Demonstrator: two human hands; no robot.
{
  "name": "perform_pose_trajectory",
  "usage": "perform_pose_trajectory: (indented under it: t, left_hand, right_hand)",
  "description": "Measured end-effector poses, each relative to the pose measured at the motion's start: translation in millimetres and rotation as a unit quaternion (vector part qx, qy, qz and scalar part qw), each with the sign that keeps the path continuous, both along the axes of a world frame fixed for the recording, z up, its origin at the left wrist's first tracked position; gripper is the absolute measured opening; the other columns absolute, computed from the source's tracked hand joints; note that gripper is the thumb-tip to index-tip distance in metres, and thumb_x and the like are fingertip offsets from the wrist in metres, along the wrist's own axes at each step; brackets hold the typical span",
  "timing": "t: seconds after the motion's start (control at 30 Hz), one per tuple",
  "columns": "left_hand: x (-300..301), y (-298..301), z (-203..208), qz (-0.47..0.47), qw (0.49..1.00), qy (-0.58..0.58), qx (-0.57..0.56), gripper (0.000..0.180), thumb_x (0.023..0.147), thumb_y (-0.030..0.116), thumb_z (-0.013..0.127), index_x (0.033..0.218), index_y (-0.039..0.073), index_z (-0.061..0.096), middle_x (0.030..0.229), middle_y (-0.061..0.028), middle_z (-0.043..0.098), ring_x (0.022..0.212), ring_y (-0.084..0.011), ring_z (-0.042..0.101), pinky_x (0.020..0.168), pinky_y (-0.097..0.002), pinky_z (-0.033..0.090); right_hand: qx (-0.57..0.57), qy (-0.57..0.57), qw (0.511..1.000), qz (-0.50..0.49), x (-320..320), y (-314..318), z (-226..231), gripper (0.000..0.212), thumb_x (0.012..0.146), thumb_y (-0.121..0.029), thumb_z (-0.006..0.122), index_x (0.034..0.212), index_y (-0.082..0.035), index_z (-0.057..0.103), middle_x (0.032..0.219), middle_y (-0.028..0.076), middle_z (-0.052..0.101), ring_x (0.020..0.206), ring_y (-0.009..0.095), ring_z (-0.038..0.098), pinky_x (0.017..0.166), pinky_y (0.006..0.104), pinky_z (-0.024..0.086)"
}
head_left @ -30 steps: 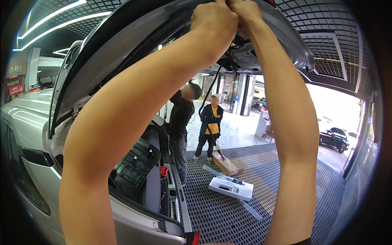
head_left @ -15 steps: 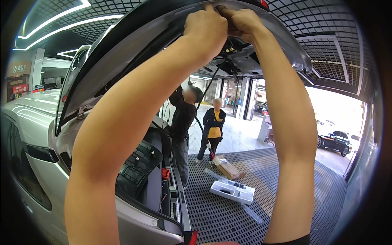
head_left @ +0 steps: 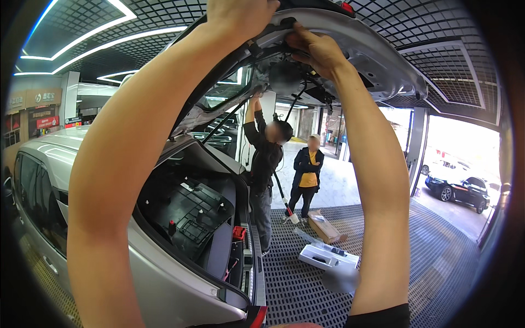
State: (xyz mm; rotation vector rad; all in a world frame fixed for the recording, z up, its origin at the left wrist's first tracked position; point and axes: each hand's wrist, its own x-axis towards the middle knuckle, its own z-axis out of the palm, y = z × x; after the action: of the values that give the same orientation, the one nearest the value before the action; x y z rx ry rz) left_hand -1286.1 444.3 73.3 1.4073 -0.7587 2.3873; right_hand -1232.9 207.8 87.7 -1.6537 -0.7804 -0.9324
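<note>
Above me hangs the raised tailgate [head_left: 377,52] of a silver car, its inner metal side bare. My left hand [head_left: 240,16] is up by the tailgate's outer edge, partly cut off by the picture's top; what its fingers do is hidden. My right hand [head_left: 322,52] reaches to the inner side, fingers bent against the panel near a small black piece [head_left: 287,23]. Whatever lies between those fingers I cannot make out. Dark wiring [head_left: 306,87] dangles below that hand.
Across the boot, a person in black [head_left: 262,150] reaches up to the tailgate. Another person [head_left: 310,172] stands behind, arms folded. A black trim panel [head_left: 188,208] lies in the boot. A cardboard box [head_left: 328,228] and a white tray [head_left: 314,255] rest on the grating floor.
My left hand has moved up and left, apart from my right hand, which stays at the panel. The view has shifted, showing more of the boot and the other person's raised arms.
</note>
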Motion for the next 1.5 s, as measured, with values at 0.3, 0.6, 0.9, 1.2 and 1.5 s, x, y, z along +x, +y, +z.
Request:
perform_pose_trajectory:
  t: [0.3,0.6,0.9,1.2,1.5]
  left_hand:
    - [-19.1,-24.0,6.3,0.129,0.984,0.119,-0.005,0.06,0.074,0.04,0.09,0.116,0.005,0.067,0.115,-0.0141,0.071,0.111,-0.0318,0.068,0.093,-0.0453,0.054]
    - [-3.6,-33.7,20.4,0.142,0.983,0.121,-0.008,0.051,0.072,0.031,0.091,0.109,0.002,0.069,0.114,-0.0161,0.071,0.11,-0.0339,0.07,0.09,-0.044,0.059]
    - [0.8,-27.7,22.7,0.155,0.982,0.108,-0.006,0.038,0.077,0.022,0.084,0.108,0.003,0.071,0.113,-0.018,0.072,0.11,-0.0351,0.071,0.091,-0.0449,0.059]
    - [-14.4,-42.2,27.4,0.179,0.964,0.195,0.002,0.034,0.079,0.025,0.081,0.105,0.005,0.075,0.111,-0.0214,0.075,0.11,-0.0351,0.072,0.091,-0.0442,0.058]
    - [-11.1,-39.7,46.5,0.226,0.96,0.16,0.047,0.053,0.075,0.038,0.083,0.113,0.003,0.072,0.114,-0.0226,0.074,0.109,-0.0362,0.071,0.093,-0.0443,0.057]
  right_hand:
    - [-0.062,-0.327,0.87,-0.364,-22.1,21.7,-14.6,0.032,0.087,-0.03,0.078,0.109,-0.006,0.077,0.092,0.014,0.075,0.082,0.024,0.072,0.075,0.0343,0.054]
    - [-0.11,-0.532,0.742,-0.394,-2.4,21.5,-14.7,0.02,0.09,-0.015,0.071,0.109,-0.016,0.078,0.112,0.008,0.067,0.096,0.032,0.069,0.081,0.0441,0.057]
    - [-0.261,-0.511,0.71,-0.407,-41.5,27.7,-3.8,0.023,0.087,-0.001,0.06,0.109,-0.003,0.067,0.105,0.019,0.064,0.095,0.045,0.067,0.08,0.0533,0.056]
    - [-0.227,-0.544,0.725,-0.356,-37.9,16.8,-10.4,0.012,0.088,-0.003,0.064,0.096,-0.004,0.074,0.097,0.016,0.068,0.093,0.04,0.068,0.079,0.0482,0.056]
    - [-0.267,-0.575,0.678,-0.372,-36.7,11.8,-3.1,0.025,0.082,0.003,0.061,0.099,-0.007,0.077,0.095,0.02,0.068,0.091,0.042,0.068,0.081,0.0471,0.055]
